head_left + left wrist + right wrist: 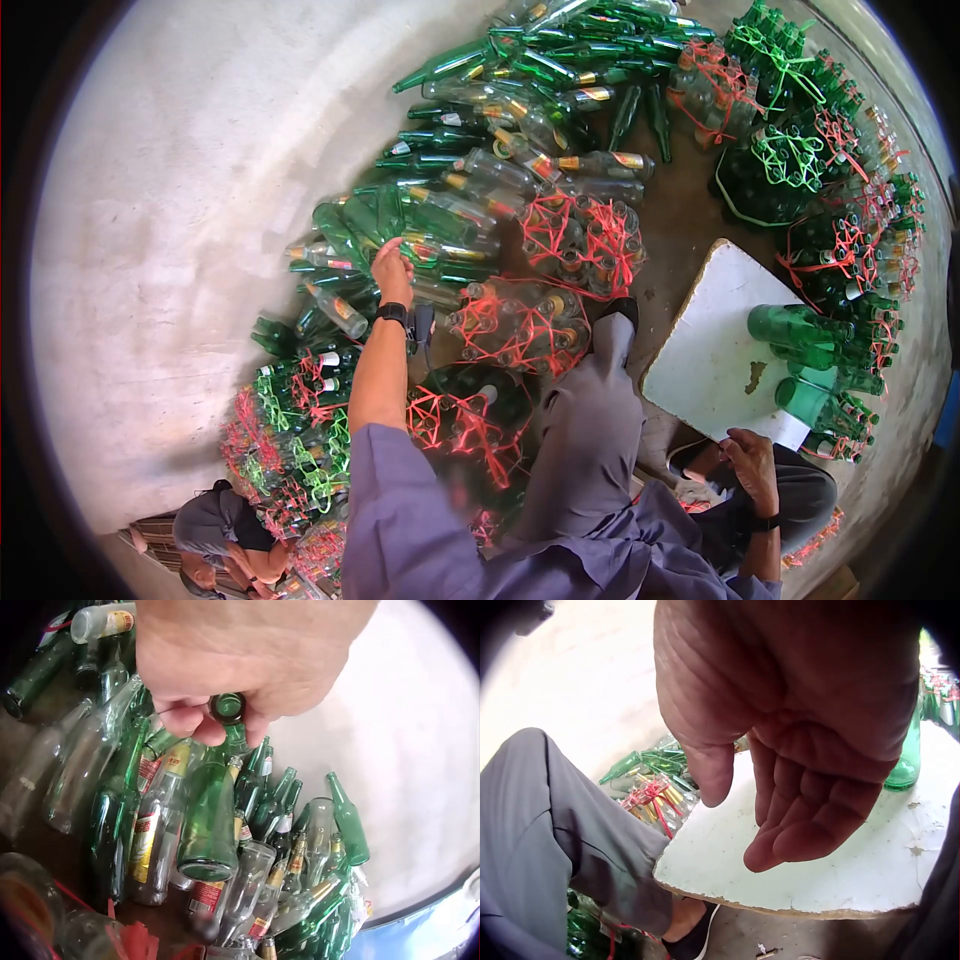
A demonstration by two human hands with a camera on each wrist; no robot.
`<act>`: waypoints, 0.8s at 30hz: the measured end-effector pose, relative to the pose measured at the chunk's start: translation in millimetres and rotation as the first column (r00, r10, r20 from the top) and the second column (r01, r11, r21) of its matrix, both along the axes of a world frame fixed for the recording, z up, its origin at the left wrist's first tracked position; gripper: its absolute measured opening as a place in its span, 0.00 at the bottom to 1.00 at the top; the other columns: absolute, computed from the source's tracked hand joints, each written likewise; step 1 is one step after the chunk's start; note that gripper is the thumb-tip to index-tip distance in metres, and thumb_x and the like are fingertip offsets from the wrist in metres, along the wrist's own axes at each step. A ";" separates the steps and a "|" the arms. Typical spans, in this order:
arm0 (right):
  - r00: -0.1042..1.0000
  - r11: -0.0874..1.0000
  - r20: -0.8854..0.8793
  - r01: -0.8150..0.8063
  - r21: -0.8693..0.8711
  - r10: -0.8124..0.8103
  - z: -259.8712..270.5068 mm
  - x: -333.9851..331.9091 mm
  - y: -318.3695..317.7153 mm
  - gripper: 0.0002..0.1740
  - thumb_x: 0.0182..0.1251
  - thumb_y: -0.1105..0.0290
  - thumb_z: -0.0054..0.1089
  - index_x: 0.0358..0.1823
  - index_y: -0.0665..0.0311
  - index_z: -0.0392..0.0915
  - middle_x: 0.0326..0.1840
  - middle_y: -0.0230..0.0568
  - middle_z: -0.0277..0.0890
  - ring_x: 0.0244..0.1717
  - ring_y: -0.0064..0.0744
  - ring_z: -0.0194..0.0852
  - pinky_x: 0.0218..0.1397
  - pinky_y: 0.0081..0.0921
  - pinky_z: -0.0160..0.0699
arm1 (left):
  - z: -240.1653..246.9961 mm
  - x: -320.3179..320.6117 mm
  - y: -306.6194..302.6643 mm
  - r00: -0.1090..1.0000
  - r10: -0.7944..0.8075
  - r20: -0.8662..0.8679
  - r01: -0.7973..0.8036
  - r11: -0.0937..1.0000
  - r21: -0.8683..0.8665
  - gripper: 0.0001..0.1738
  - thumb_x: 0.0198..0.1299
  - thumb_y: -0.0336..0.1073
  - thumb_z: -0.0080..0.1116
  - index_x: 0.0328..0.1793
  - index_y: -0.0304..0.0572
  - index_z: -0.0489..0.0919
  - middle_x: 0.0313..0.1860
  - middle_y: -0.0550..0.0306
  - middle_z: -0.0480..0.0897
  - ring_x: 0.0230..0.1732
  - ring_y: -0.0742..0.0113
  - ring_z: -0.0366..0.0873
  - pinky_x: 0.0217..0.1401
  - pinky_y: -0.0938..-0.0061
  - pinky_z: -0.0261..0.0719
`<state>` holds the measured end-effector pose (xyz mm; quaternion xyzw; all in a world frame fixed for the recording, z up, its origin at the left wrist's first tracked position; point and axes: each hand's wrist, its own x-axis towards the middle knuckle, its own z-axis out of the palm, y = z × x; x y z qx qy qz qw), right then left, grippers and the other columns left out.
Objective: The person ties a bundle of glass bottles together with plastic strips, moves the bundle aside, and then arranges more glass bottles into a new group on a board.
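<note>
The left hand (393,268) holds a green bottle (209,825) by the neck, its fingers clamped round the glass. A round bottle mouth (227,707) also shows between them; how many bottles the hand holds cannot be told. The held bottle is translucent green, with a long neck, sloping shoulders and a thick round base that points away from the hand. No label can be made out on it. It is over the loose bottles (500,175), well apart from the table (700,350). These are green or clear, many with yellow, red or white labels, and lie in a heap beside the pale wall (200,160).

The right hand (752,468) is near the table's edge closest to the person and holds nothing; its thumb is apart from the fingers, which lie together, loosely curved. The table is a white board with a chipped brown rim and a brown patch (755,377). Along its right edge are green, see-through standing bottles (790,325).

Bundles (525,325) of bottles, tied with red or green strips, surround the person's legs. Another person (225,530) is at the lower left of the head view.
</note>
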<state>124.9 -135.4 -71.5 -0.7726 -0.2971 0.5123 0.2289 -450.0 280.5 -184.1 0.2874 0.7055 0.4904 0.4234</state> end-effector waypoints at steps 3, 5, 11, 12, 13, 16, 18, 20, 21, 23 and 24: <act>1.000 1.000 -0.011 0.005 0.017 -0.005 -4.9 0.7 -4.0 0.22 0.67 0.67 0.63 0.54 0.82 0.81 0.32 0.43 0.86 0.30 0.25 0.81 0.34 0.23 0.78 | 6.6 -5.8 1.2 1.000 0.021 -0.016 -0.021 0.999 0.043 0.18 0.72 0.30 0.45 0.60 0.41 0.83 0.26 0.61 0.76 0.21 0.75 0.72 0.19 0.79 0.65; 1.000 1.000 -0.016 0.007 0.029 -0.007 -4.6 0.8 -6.3 0.22 0.67 0.67 0.63 0.54 0.82 0.81 0.31 0.43 0.86 0.30 0.25 0.81 0.34 0.23 0.77 | 15.1 -6.9 0.1 0.999 0.037 -0.024 -0.036 0.998 0.048 0.18 0.72 0.30 0.44 0.61 0.41 0.83 0.26 0.61 0.76 0.21 0.74 0.72 0.19 0.79 0.66; 0.998 0.996 0.039 -0.055 0.072 0.052 1.8 -0.2 -7.9 0.21 0.68 0.67 0.63 0.52 0.82 0.81 0.30 0.44 0.85 0.30 0.25 0.82 0.33 0.24 0.78 | 50.3 -14.1 -12.3 0.997 0.067 0.025 -0.069 0.996 0.060 0.18 0.72 0.30 0.44 0.61 0.40 0.82 0.25 0.60 0.76 0.20 0.73 0.74 0.19 0.78 0.67; 0.998 0.996 0.035 -0.052 0.074 0.050 7.8 -3.1 -5.9 0.21 0.68 0.67 0.63 0.52 0.82 0.81 0.29 0.44 0.85 0.30 0.26 0.82 0.33 0.24 0.78 | 56.4 -15.6 -17.0 0.997 0.069 0.041 -0.071 0.995 0.064 0.18 0.72 0.30 0.45 0.61 0.39 0.82 0.26 0.60 0.77 0.21 0.73 0.74 0.19 0.78 0.68; 0.998 0.996 0.030 -0.049 0.076 0.047 12.0 -4.8 -4.3 0.21 0.68 0.67 0.62 0.52 0.82 0.81 0.29 0.44 0.84 0.30 0.26 0.83 0.33 0.24 0.79 | 58.3 -21.3 -20.4 0.996 0.069 0.058 -0.072 0.995 0.069 0.18 0.72 0.30 0.45 0.61 0.39 0.82 0.26 0.60 0.77 0.22 0.72 0.75 0.18 0.78 0.68; 0.996 0.994 0.034 -0.085 0.072 0.083 17.4 -4.7 -5.7 0.21 0.69 0.67 0.62 0.52 0.82 0.81 0.29 0.45 0.84 0.31 0.27 0.84 0.34 0.24 0.80 | 64.7 -34.8 -35.6 0.997 0.044 0.067 -0.050 0.994 0.094 0.16 0.76 0.33 0.45 0.62 0.40 0.80 0.34 0.57 0.78 0.25 0.69 0.77 0.20 0.76 0.69; 0.997 0.993 0.025 -0.071 0.089 0.070 15.0 -5.0 -10.1 0.21 0.69 0.67 0.62 0.52 0.82 0.81 0.29 0.45 0.84 0.31 0.28 0.85 0.34 0.25 0.81 | 74.5 -33.8 -51.2 0.997 0.035 0.068 -0.044 0.990 0.132 0.17 0.74 0.31 0.46 0.61 0.37 0.81 0.31 0.59 0.78 0.23 0.71 0.76 0.20 0.77 0.70; 0.998 0.993 0.016 -0.061 0.105 0.059 13.7 -5.2 -13.6 0.21 0.69 0.68 0.63 0.52 0.82 0.81 0.29 0.45 0.85 0.31 0.28 0.85 0.34 0.25 0.81 | 84.5 -33.1 -66.9 0.997 0.026 0.077 -0.037 0.989 0.140 0.16 0.74 0.32 0.46 0.61 0.37 0.81 0.30 0.59 0.78 0.22 0.71 0.76 0.20 0.77 0.71; 0.998 0.989 0.017 -0.065 0.131 0.064 14.1 -6.0 -14.9 0.20 0.69 0.68 0.63 0.51 0.82 0.81 0.29 0.46 0.85 0.31 0.29 0.86 0.34 0.25 0.81 | 89.4 -33.1 -74.6 0.996 0.020 0.083 -0.032 0.989 0.143 0.16 0.74 0.32 0.47 0.61 0.37 0.81 0.29 0.59 0.78 0.22 0.71 0.76 0.21 0.77 0.72; 0.998 0.985 0.019 -0.064 0.163 0.061 14.8 -7.6 -18.5 0.19 0.69 0.68 0.63 0.50 0.82 0.81 0.29 0.46 0.85 0.31 0.30 0.86 0.34 0.26 0.81 | 101.6 -28.5 -90.2 0.998 0.001 0.061 -0.009 0.991 0.136 0.16 0.74 0.32 0.47 0.61 0.37 0.81 0.27 0.58 0.78 0.22 0.71 0.77 0.21 0.77 0.74; 0.998 0.983 0.018 -0.064 0.170 0.061 15.0 -8.2 -20.2 0.19 0.68 0.68 0.63 0.49 0.82 0.82 0.29 0.47 0.85 0.31 0.30 0.86 0.34 0.26 0.82 | 108.5 -23.7 -98.0 0.998 0.001 0.056 -0.008 0.991 0.134 0.16 0.74 0.32 0.47 0.61 0.37 0.81 0.27 0.58 0.78 0.22 0.71 0.77 0.21 0.76 0.74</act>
